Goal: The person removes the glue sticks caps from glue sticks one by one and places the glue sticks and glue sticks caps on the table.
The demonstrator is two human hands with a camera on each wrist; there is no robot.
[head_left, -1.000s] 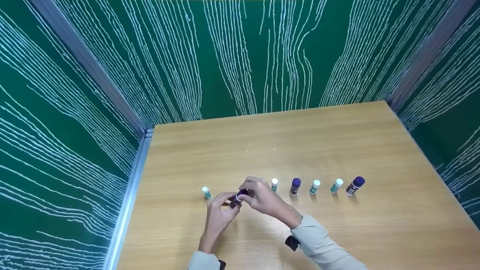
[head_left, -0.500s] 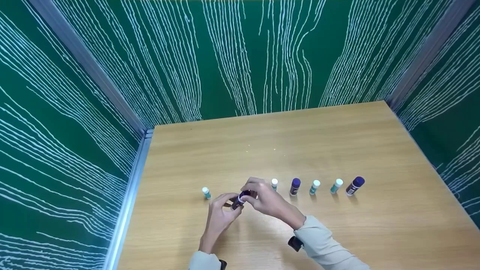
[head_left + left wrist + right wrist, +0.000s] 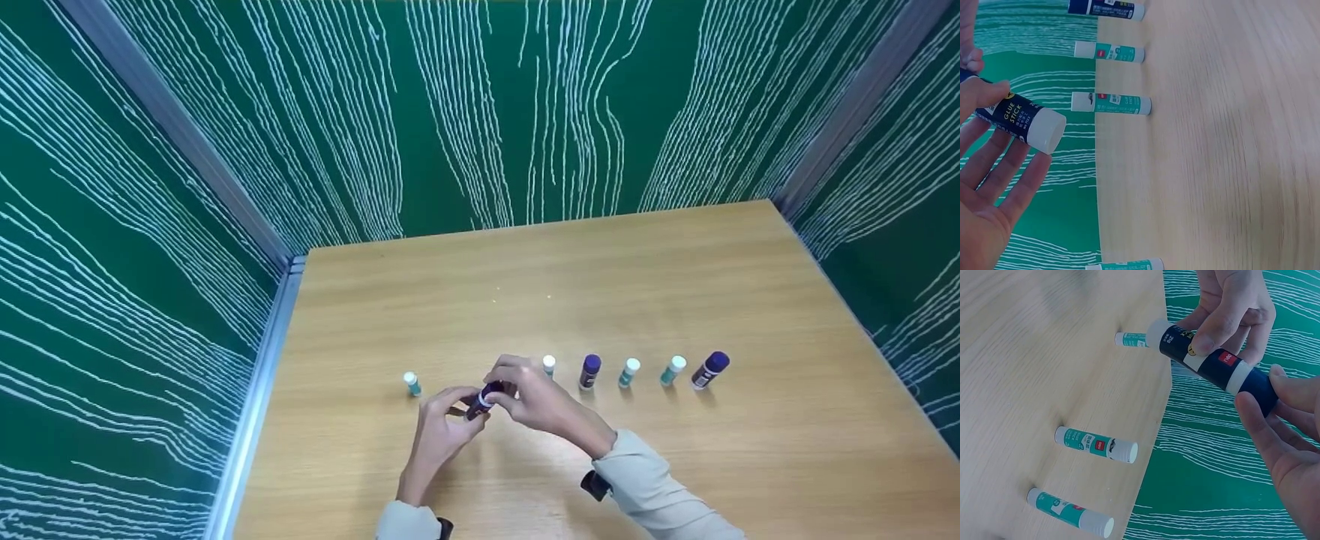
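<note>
Both hands hold one dark navy glue stick [image 3: 478, 407] above the wooden table. The left hand [image 3: 442, 433] grips its body between thumb and fingers; in the left wrist view the glue stick [image 3: 1016, 117] shows its white base and lettering. At the other end the right hand [image 3: 541, 405] pinches the navy cap [image 3: 1261, 389]. A white band [image 3: 1239, 377] shows between cap and body in the right wrist view. Nearest to the left hand stands a small teal glue stick [image 3: 412, 384] with a white cap. Another teal glue stick [image 3: 549, 366] is partly hidden behind the right hand.
Further right in the row stand a navy glue stick [image 3: 589, 373], two teal ones [image 3: 628, 373] and a larger navy one [image 3: 710, 370]. Small white specks [image 3: 549, 297] lie on the table [image 3: 630, 277]. Green panels with white lines [image 3: 450, 112] border its back and sides.
Both hands and the navy glue stick have shifted slightly to the right, the right hand a little more. Their grips look the same. The standing glue sticks have not moved.
</note>
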